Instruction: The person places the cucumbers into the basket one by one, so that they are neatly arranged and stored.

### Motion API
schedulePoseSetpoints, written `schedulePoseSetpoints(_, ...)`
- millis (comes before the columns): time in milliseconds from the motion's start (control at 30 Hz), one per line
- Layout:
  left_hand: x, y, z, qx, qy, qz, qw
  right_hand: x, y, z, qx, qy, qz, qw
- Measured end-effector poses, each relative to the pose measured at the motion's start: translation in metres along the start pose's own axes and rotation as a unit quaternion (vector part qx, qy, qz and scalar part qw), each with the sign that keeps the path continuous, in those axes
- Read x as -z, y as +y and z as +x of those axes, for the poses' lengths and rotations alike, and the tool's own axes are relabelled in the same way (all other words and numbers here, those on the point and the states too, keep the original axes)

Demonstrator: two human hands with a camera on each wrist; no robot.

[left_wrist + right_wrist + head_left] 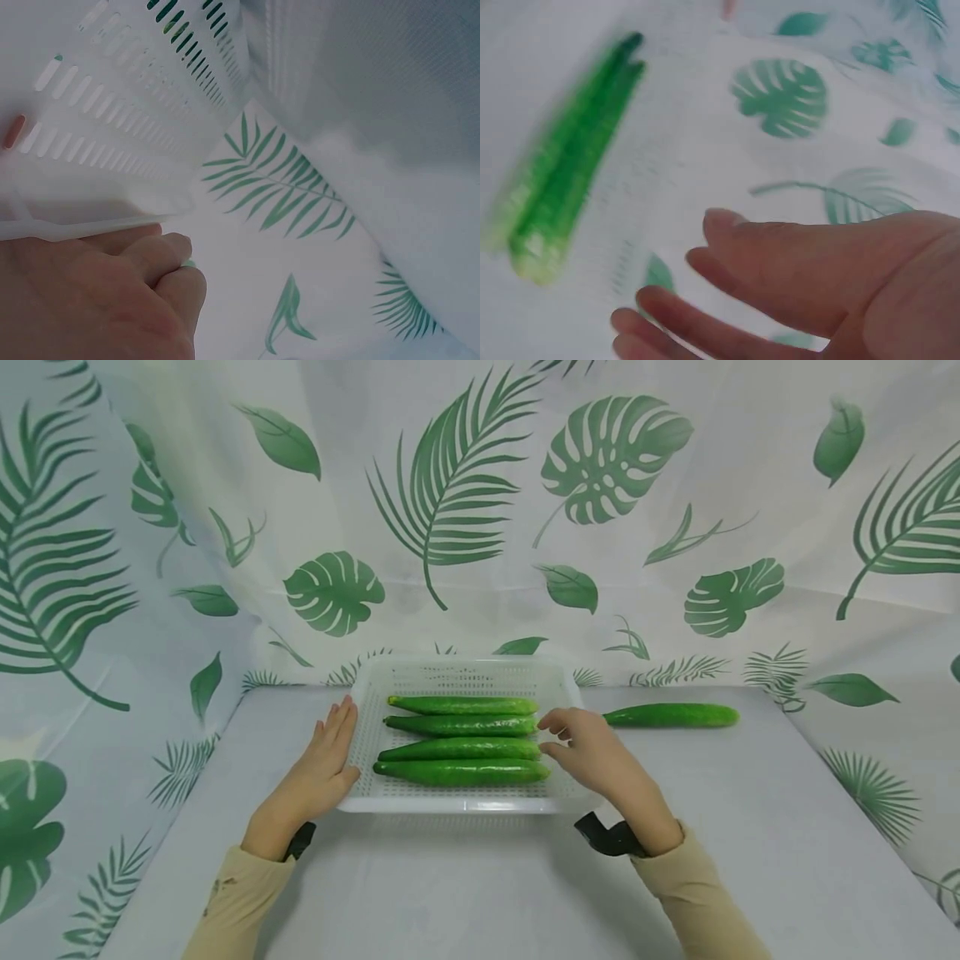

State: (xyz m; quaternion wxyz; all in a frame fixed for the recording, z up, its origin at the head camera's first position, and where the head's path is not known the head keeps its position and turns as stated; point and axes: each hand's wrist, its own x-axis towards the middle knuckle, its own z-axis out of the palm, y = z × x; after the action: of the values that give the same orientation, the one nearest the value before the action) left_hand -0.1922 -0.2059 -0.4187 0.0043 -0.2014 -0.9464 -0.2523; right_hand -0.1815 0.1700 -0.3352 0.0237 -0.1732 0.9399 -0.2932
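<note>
A white plastic basket (472, 804) with slotted walls holds several green cucumbers (461, 772) lying side by side. My left hand (318, 768) rests against the basket's left side, fingers extended along the rim. Close up in the left wrist view, that hand (105, 292) touches the basket rim (82, 227). Over the basket's right end is my right hand (592, 747), its fingers loosely bent near the cucumber tips and nothing between them. The right wrist view has this hand (780, 285) apart from two blurred cucumbers (577, 157).
Another cucumber (675, 716) lies on the white table (480, 893), right of the basket and behind the right hand. A white curtain with green leaf prints (480, 627) hangs behind the table and along its sides.
</note>
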Motion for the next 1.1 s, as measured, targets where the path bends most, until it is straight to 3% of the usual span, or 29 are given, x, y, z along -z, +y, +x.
schedulePoseSetpoints(200,0.001,0.000,-0.001,0.002,0.001,-0.005,1.0000,0.041,0.008,-0.007,0.032,0.049,0.046,0.997)
schedulePoseSetpoints(367,0.002,0.001,-0.001,0.004,0.000,-0.008,1.0000,0.072,0.032,-0.007,0.092,0.104,0.087,0.987)
schedulePoseSetpoints(467,0.002,0.001,-0.001,0.006,-0.001,-0.006,1.0000,0.086,0.053,-0.005,0.124,0.142,0.161,0.969)
schedulePoseSetpoints(600,0.002,0.001,-0.001,0.007,-0.002,-0.003,1.0000,0.100,0.088,-0.001,0.126,0.205,0.272,0.932)
schedulePoseSetpoints(700,0.001,0.001,-0.001,0.007,-0.002,-0.005,1.0000,0.106,0.118,0.003,0.093,0.268,0.267,0.921)
schedulePoseSetpoints(833,0.000,0.000,0.000,0.008,-0.002,-0.005,1.0000,0.108,0.160,0.003,0.024,0.311,0.224,0.923)
schedulePoseSetpoints(933,0.000,0.000,0.000,0.009,-0.002,-0.003,1.0000,0.107,0.191,0.000,-0.041,0.296,0.215,0.930)
schedulePoseSetpoints(1100,0.000,0.000,0.000,0.005,-0.001,-0.006,1.0000,0.098,0.233,-0.011,-0.155,0.213,0.222,0.939)
